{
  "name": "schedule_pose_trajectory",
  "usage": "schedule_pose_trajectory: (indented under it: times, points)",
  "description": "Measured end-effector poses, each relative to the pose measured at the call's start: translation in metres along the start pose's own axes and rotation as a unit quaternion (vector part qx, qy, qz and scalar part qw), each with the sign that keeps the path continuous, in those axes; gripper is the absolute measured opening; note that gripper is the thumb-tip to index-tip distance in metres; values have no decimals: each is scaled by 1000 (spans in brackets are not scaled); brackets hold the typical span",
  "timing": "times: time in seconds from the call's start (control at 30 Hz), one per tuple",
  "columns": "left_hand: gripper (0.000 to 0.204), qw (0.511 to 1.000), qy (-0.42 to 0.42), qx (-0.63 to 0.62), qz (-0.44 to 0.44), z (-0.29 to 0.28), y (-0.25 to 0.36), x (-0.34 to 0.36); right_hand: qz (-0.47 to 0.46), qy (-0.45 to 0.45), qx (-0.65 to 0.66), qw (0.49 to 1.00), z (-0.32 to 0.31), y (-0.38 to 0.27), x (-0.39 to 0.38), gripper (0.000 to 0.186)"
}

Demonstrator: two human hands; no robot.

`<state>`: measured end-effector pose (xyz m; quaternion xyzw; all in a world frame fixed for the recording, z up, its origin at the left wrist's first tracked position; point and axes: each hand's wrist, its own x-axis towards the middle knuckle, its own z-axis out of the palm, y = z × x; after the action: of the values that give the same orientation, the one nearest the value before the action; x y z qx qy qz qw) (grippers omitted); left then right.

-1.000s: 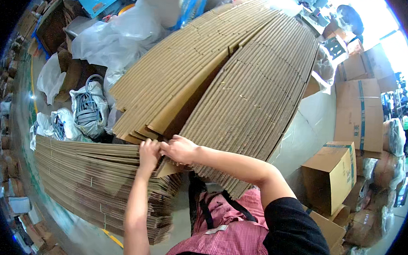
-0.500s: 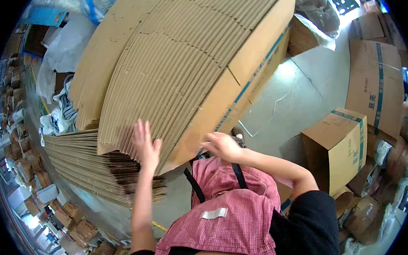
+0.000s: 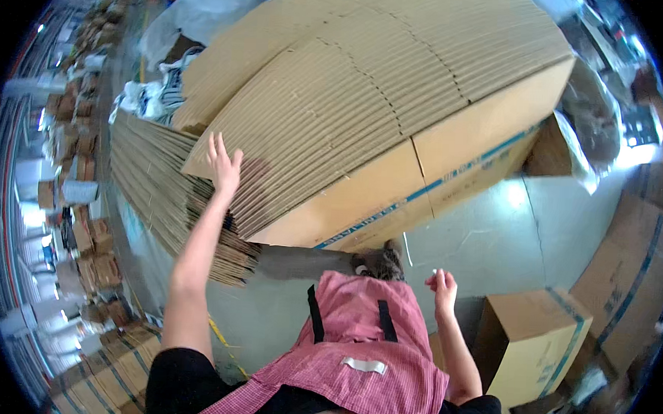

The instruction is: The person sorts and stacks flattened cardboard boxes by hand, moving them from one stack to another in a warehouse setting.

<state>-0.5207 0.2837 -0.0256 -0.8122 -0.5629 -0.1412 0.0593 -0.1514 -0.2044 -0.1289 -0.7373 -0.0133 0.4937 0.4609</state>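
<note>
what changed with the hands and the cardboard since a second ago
Both hands let go of the flat brown cardboard sheets. The left hand now rests open against the leaning stack's edge; the right hand has dropped free beside the pink apron. The lower stack stayed put.

The left hand (image 3: 224, 164) presses flat on a leaning stack of flattened cartons (image 3: 366, 111); the right hand (image 3: 443, 285) hangs free, fingers loose.

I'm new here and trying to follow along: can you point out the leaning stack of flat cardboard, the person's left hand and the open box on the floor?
stack of flat cardboard (image 3: 367, 96), head view, ribbed edges.
left hand (image 3: 223, 164), head view, palm on stack.
open box (image 3: 534, 345), head view, front wall.
</note>
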Motion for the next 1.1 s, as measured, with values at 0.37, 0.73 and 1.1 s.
schedule_pose_trajectory:
  times: [0.37,0.73,1.1]
  points:
    - [54,968,-54,-8,-243,62,-56,75,49,34,-70,996,-56,64,-37,30]
    - [45,973,37,-42,-222,16,-66,31,-65,138,37,988,-4,-75,-32,28]
    - [19,966,40,-49,-250,-45,-28,-22,-448,31,-206,869,114,-388,112,20]
